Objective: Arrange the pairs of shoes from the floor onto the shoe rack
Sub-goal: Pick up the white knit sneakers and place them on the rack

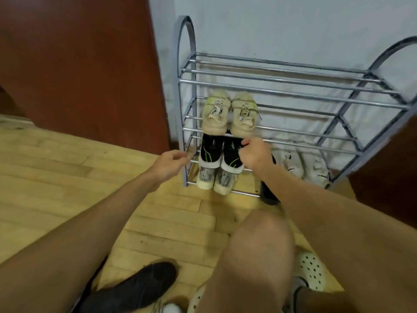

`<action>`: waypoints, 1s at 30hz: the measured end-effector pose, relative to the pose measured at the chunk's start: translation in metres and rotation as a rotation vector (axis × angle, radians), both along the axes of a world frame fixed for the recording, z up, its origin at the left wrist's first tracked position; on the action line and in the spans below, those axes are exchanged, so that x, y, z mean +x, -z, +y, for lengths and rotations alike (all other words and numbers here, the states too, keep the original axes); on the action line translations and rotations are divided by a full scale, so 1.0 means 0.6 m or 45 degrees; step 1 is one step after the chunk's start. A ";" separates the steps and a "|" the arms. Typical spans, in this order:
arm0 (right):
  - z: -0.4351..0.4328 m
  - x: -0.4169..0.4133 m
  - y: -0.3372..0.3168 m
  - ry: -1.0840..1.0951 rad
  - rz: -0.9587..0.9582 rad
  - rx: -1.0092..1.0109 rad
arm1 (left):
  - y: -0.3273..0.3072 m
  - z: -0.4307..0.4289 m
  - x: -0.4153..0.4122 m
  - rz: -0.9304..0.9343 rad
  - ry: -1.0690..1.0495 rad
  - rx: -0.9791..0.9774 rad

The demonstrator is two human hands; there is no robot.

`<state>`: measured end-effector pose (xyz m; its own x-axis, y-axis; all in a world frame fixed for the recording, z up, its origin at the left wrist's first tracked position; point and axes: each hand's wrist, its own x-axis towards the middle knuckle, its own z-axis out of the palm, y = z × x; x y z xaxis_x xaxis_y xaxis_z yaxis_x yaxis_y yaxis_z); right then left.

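Bare knee (255, 251); right hand (253, 153) touching black green-striped sneakers (220, 154).

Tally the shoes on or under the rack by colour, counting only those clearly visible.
Beige sneakers: 2, on a middle tier
Black sneakers: 2, on the tier below, right hand on one
Grey-and-cream sneakers: 2, lowest tier
White sneakers: 2, low on the right side
Black shoe: 1, partly hidden behind the right arm
Total: 9

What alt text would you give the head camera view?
A person's right hand touches a black pair of shoes on a metal shoe rack, left hand beside it. Beige sneakers sit a shelf above.
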<state>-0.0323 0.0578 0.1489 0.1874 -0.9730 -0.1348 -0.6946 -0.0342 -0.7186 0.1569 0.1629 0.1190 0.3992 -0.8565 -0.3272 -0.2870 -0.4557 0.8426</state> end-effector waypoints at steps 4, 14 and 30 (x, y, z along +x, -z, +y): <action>0.107 0.036 0.042 -0.048 0.098 0.093 | 0.019 0.126 0.028 -0.011 0.095 0.104; 0.329 0.166 0.195 -0.497 0.356 0.412 | 0.176 0.383 0.104 0.003 0.072 0.451; 0.374 0.118 0.327 -0.505 0.352 0.600 | 0.447 0.479 -0.020 0.031 0.430 0.828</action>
<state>0.0387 0.2825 -0.0474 0.4160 -0.6631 -0.6223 -0.8545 -0.0509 -0.5170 0.1450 0.4502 -0.1495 0.1337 -0.5614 -0.8167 -0.4847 -0.7558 0.4402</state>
